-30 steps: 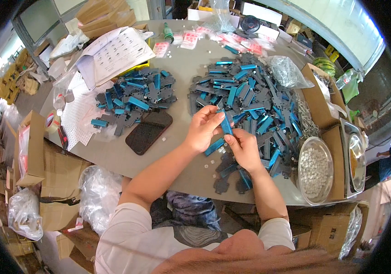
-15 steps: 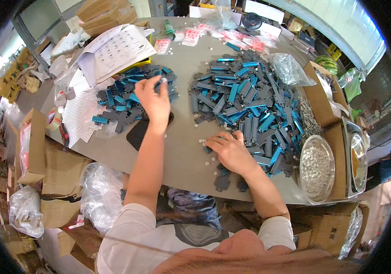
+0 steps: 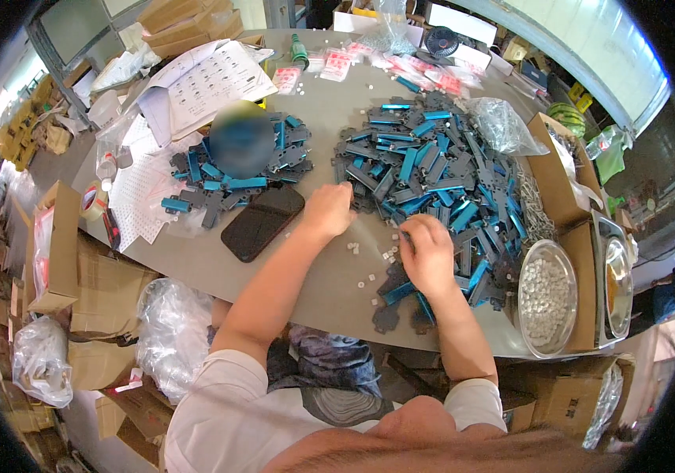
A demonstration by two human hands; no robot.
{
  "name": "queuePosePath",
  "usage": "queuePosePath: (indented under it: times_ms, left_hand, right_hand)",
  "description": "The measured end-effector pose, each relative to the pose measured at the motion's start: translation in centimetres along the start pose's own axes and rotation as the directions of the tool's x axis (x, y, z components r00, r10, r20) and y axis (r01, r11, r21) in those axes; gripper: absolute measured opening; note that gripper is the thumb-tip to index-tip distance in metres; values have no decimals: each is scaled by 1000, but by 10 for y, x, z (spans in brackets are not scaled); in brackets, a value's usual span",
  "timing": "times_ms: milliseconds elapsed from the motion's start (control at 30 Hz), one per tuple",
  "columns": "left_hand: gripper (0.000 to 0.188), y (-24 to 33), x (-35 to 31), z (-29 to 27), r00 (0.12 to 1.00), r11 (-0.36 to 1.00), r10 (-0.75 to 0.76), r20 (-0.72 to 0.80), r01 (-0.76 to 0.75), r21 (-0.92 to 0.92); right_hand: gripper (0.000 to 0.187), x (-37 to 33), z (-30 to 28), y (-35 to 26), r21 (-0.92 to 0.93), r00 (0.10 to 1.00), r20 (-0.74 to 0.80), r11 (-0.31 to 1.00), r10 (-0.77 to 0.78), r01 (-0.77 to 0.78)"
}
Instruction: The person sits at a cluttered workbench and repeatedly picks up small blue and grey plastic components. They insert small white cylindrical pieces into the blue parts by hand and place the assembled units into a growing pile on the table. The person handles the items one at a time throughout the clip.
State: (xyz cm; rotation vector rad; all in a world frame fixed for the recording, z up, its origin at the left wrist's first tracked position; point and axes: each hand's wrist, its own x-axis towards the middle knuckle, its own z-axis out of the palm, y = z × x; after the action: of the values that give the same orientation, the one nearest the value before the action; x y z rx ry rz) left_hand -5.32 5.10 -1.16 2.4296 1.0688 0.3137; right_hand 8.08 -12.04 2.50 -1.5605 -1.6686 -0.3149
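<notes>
A large pile of dark grey metal pieces with shiny blue strips (image 3: 408, 165) covers the middle right of the table. At the pile's left edge my left hand (image 3: 328, 211) is closed, its fingertips against the nearest pieces; what it pinches is hidden. My right hand (image 3: 430, 251) is at the pile's near edge with fingers curled in; I cannot make out what is between them. Small white plastic pieces (image 3: 389, 256) lie scattered between and below the hands. A smaller heap of the same grey and blue pieces (image 3: 227, 185) is on the left, partly covered by a round blurred patch.
A black phone (image 3: 262, 222) lies left of my left forearm. On the right stand a metal bowl of white pieces (image 3: 547, 296) and a cardboard box (image 3: 562, 177). Papers (image 3: 211, 87), a green bottle (image 3: 299, 52) and red-printed bags (image 3: 336, 65) are at the back.
My left hand has moved from above the left heap, right and nearer, to the large pile's edge. My right hand has shifted slightly right; a blue-striped piece now shows below it.
</notes>
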Motion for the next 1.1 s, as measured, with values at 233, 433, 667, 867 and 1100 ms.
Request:
queuePosePath:
  times_ms: [233, 433, 667, 867, 1100]
  left_hand:
    - [31, 14, -9, -6, 972, 999, 14, 236, -6, -35]
    - [24, 17, -13, 1, 920, 976, 199, 338, -218, 19]
    - [18, 20, -13, 1, 954, 958, 254, 161, -225, -177]
    - [40, 42, -17, -1, 962, 606, 272, 28, -149, -781]
    - [41, 51, -22, 9, 947, 670, 321, -32, -250, -699]
  right_hand:
    - [32, -8, 6, 13, 244, 942, -72, 922, 328, -302]
    - [22, -4, 5, 12, 191, 952, -41, 938, 302, -290]
    - [14, -8, 6, 16, 599, 802, 160, 590, 575, -542]
    - [14, -11, 10, 17, 766, 683, 416, 173, 600, -619]
    - [21, -11, 11, 16, 740, 689, 367, 253, 625, -623]
